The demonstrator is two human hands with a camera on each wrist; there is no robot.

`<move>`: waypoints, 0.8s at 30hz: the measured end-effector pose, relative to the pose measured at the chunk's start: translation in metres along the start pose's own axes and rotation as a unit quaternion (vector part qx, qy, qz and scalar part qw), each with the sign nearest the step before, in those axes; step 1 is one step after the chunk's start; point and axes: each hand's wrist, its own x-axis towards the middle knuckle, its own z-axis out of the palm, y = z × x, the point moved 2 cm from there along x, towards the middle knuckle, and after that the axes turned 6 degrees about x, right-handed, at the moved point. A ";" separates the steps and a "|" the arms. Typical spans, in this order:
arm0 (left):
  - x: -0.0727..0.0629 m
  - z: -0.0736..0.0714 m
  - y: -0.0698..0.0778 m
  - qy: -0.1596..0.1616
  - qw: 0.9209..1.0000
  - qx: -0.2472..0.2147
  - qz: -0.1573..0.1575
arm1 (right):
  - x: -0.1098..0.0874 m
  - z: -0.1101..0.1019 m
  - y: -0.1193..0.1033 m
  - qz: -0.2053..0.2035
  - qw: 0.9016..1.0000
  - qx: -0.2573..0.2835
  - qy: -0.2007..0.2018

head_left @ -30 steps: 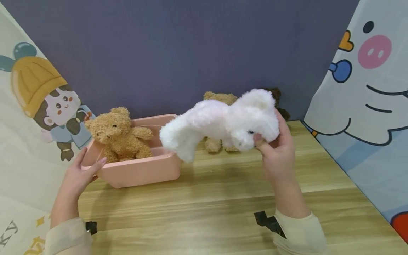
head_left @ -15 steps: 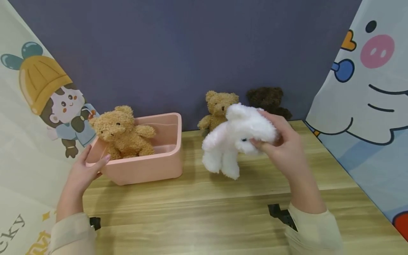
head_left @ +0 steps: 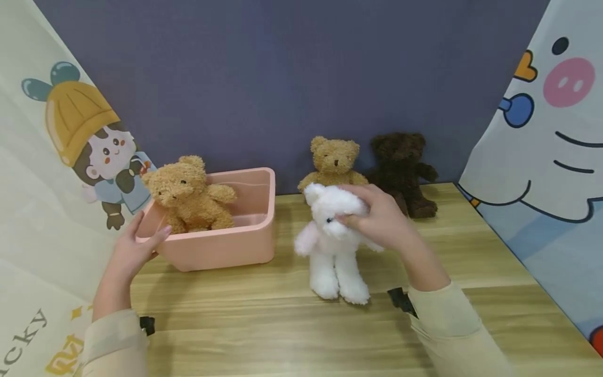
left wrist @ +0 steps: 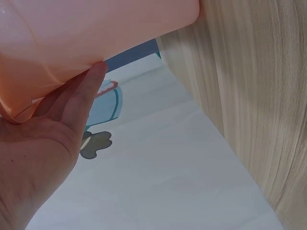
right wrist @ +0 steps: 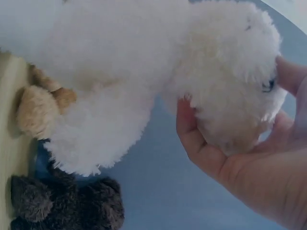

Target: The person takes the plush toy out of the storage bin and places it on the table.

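My right hand [head_left: 381, 217] grips a white plush bear [head_left: 336, 251] by the head, thumb near its eye and fingers behind. The bear hangs upright over the table, legs down, in front of the other toys. In the right wrist view its furry head [right wrist: 230, 72] sits between my thumb and curled fingers. My left hand [head_left: 129, 254] holds the left end of a pink plastic bin [head_left: 221, 248], thumb over the rim. From the left wrist view, its fingers [left wrist: 88, 91] press under the bin's outer wall. A tan teddy bear [head_left: 193, 199] sits inside the bin, leaning left.
Behind the white bear, another tan teddy bear [head_left: 334, 159] sits against the dark backdrop [head_left: 301, 78]. To its right is a dark brown teddy bear [head_left: 400, 167]. The wooden table [head_left: 264, 335] runs between printed cloths on both sides.
My right hand has swung the white bear from sideways near the bin to upright and lower over the table, uncovering the two bears behind. My left hand keeps its hold on the bin.
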 end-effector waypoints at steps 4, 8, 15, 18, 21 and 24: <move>-0.001 0.001 0.000 -0.003 1.000 0.000 0.000 | 0.017 0.016 0.013 0.022 0.999 -0.046 -0.015; 0.000 0.001 0.000 0.002 1.000 0.001 0.002 | 0.031 0.032 0.025 0.023 0.997 -0.076 -0.021; -0.004 0.000 0.000 -0.005 1.000 0.002 -0.008 | 0.044 0.047 0.043 0.036 0.993 -0.107 -0.019; -0.005 0.000 0.001 0.000 1.000 -0.001 -0.008 | 0.052 0.053 0.048 0.035 0.991 -0.125 -0.024; -0.005 -0.001 0.002 0.003 1.000 -0.004 -0.008 | 0.061 0.058 0.055 0.045 0.990 -0.131 -0.028; -0.004 0.000 0.003 0.004 1.000 -0.003 -0.007 | 0.068 0.059 0.061 0.069 0.989 -0.125 -0.025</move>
